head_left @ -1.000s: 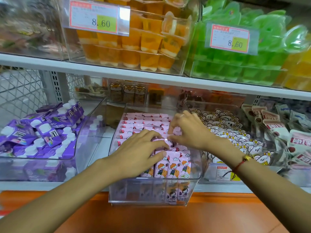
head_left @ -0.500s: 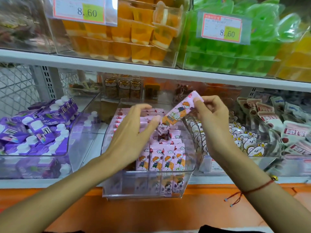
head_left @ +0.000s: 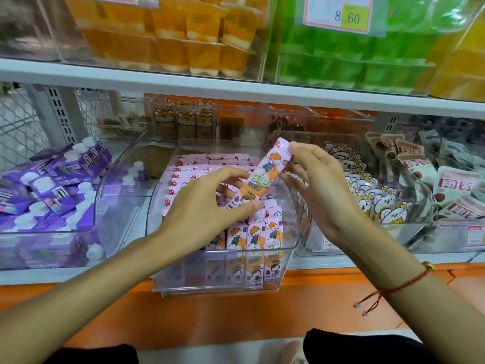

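A person holds one pink packet (head_left: 265, 174) up in both hands, tilted, with its top end leaning away to the right. It hangs just above a clear bin (head_left: 183, 274) that stands on the lower shelf and is filled with rows of the same pink packets.

The right hand (head_left: 322, 190) pinches the upper end of the packet between thumb and fingers. The left hand (head_left: 204, 206) is at the lower end, thumb below and fingers (head_left: 231, 174) curled over the top. It seems to grip the packet there, though the exact contact is partly hidden behind the hand. A red string bracelet (head_left: 401, 285) sits on the right wrist.

Left of the clear bin, another bin holds purple pouches (head_left: 52, 185) with white caps. To the right lie bear-print packets (head_left: 367, 190), and beyond them white and red packets (head_left: 451, 185).

On the upper shelf (head_left: 183, 82), orange jelly cups (head_left: 183, 40) are stacked beside green jelly cups (head_left: 341, 56). A price tag (head_left: 341, 14) reading 8.60 is fixed in front of the green ones.
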`<state>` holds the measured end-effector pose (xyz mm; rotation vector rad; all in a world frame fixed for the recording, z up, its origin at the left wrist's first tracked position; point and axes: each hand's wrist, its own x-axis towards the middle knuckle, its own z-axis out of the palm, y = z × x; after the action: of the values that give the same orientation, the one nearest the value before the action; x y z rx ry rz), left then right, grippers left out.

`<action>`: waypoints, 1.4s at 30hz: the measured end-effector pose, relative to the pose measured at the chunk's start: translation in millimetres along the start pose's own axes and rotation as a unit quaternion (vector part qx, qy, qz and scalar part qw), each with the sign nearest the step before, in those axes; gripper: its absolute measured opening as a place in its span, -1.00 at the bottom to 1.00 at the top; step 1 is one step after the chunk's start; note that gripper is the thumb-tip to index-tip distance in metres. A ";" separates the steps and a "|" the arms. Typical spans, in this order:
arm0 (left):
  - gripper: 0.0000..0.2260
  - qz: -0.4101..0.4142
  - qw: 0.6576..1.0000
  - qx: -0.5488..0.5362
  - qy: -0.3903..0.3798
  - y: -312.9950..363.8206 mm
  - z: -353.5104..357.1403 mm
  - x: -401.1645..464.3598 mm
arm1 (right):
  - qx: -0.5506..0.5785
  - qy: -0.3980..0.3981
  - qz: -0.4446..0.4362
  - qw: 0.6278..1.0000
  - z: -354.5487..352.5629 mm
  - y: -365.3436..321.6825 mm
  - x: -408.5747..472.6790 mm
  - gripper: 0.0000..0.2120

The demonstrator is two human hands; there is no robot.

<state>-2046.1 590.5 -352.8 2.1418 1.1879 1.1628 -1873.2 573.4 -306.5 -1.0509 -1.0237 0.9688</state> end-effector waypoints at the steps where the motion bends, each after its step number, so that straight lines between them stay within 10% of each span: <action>1: -0.50 -0.002 1.000 -0.006 0.002 -0.1 0.4 0.2 | 0.012 -0.012 0.009 1.000 0.1 0.6 0.9 -0.87; 22: -0.80 0.052 0.995 -0.075 0.049 7.3 -4.8 3.4 | -0.153 -0.167 -0.148 0.963 2.3 3.0 -6.0 -0.72; 31: -0.64 0.041 0.996 -0.075 0.032 7.2 -2.6 2.0 | -0.234 -0.068 -0.231 0.942 8.0 10.0 -13.1 -0.68; 42: -0.67 -0.148 0.935 -0.303 -0.105 21.2 -5.6 8.8 | -0.142 -0.016 -0.069 0.987 2.4 0.9 -4.2 -0.72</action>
<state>-2038.0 586.2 -331.0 1.5153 0.8680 0.9725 -1876.6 570.1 -307.7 -1.1825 -1.2710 0.7427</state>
